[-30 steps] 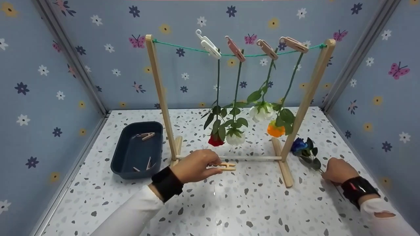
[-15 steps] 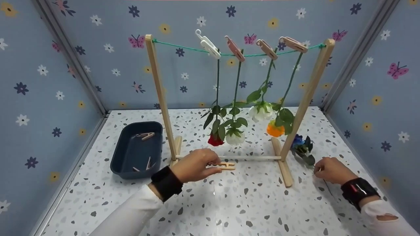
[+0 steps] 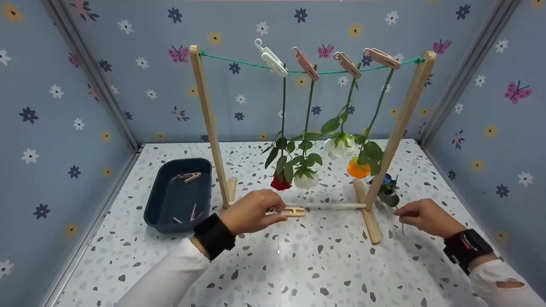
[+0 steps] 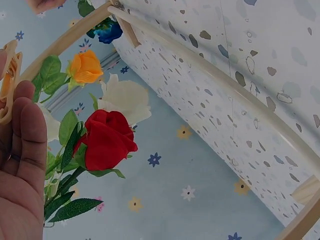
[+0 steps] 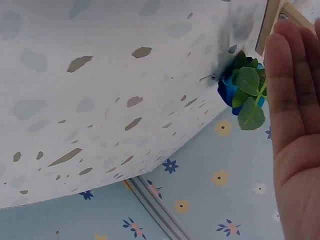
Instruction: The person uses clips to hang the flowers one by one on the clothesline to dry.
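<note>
My left hand [image 3: 256, 212] pinches a pale orange clothespin [image 3: 294, 212] just in front of the rack's bottom bar. To the right of the rack, my right hand [image 3: 428, 217] holds a blue rose [image 3: 388, 182] by its stem between thumb and fingers, bloom pointing away from me. Four clothespins would be too many to list singly; several hang on the green cord [image 3: 239, 62], among them a white clothespin [image 3: 273, 61]. Below them, stems up, dangle a red rose [image 4: 107, 142], an orange rose [image 4: 86, 67] and white roses [image 3: 340, 146].
A dark blue bin [image 3: 178, 196] with several clothespins inside stands left of the rack. The wooden rack's right post [image 3: 401, 132] rises between my hands, its foot [image 3: 367, 213] reaching toward me. Patterned walls [image 3: 106, 106] enclose the speckled table [image 3: 298, 264].
My right hand has moved left with the blue rose, bringing its bloom behind the rack's right post. My left hand has stayed nearly in place, the clothespin turning slightly.
</note>
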The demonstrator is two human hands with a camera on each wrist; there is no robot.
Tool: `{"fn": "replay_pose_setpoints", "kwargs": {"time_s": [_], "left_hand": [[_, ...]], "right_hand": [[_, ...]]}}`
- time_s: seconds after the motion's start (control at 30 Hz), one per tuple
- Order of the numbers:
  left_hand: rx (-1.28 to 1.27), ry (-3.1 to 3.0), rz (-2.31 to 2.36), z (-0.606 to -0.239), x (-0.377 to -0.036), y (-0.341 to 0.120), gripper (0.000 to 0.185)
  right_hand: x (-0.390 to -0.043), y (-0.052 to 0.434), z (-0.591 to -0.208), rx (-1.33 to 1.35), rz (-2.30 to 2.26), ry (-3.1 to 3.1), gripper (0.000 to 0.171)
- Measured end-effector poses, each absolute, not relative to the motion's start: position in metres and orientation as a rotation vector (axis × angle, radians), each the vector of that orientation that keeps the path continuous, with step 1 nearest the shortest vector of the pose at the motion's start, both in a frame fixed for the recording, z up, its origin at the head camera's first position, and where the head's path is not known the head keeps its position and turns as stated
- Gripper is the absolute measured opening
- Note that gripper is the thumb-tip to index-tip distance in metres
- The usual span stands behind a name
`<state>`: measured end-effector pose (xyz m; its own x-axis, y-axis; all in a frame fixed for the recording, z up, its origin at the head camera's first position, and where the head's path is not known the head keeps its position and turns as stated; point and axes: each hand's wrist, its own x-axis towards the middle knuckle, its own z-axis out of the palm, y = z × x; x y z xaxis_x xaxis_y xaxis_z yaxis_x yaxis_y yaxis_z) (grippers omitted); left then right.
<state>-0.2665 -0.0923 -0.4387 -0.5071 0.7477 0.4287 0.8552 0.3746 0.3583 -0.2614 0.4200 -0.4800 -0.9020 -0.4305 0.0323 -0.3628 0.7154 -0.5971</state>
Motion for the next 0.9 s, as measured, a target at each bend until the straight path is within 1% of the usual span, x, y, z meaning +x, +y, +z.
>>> {"fn": "replay_pose_setpoints", "kwargs": {"time_s": [0.1, 0.3, 0.6, 0.77, 0.9], "left_hand": [[-1.440, -2.431, -0.818, -0.434, -0.267, -0.094, 0.016], [-1.413, -2.443, -0.829, -0.415, -0.269, -0.098, 0.015], [-1.351, -2.370, -0.894, -0.380, -0.276, -0.120, 0.014], [-1.307, -2.352, -0.942, -0.360, -0.283, -0.134, 0.012], [-1.264, -2.371, -0.939, -0.341, -0.287, -0.145, 0.013]], "right_hand": [[-0.261, 0.415, -0.476, -0.756, -1.012, 2.981, 0.015], [-0.266, 0.403, -0.458, -0.909, -1.117, 3.233, 0.022], [-0.270, 0.373, -0.415, -1.144, -1.123, 3.284, 0.027], [-0.270, 0.346, -0.399, -1.264, -1.154, 3.235, 0.027], [-0.270, 0.318, -0.388, -1.311, -1.202, 3.198, 0.026]]}}
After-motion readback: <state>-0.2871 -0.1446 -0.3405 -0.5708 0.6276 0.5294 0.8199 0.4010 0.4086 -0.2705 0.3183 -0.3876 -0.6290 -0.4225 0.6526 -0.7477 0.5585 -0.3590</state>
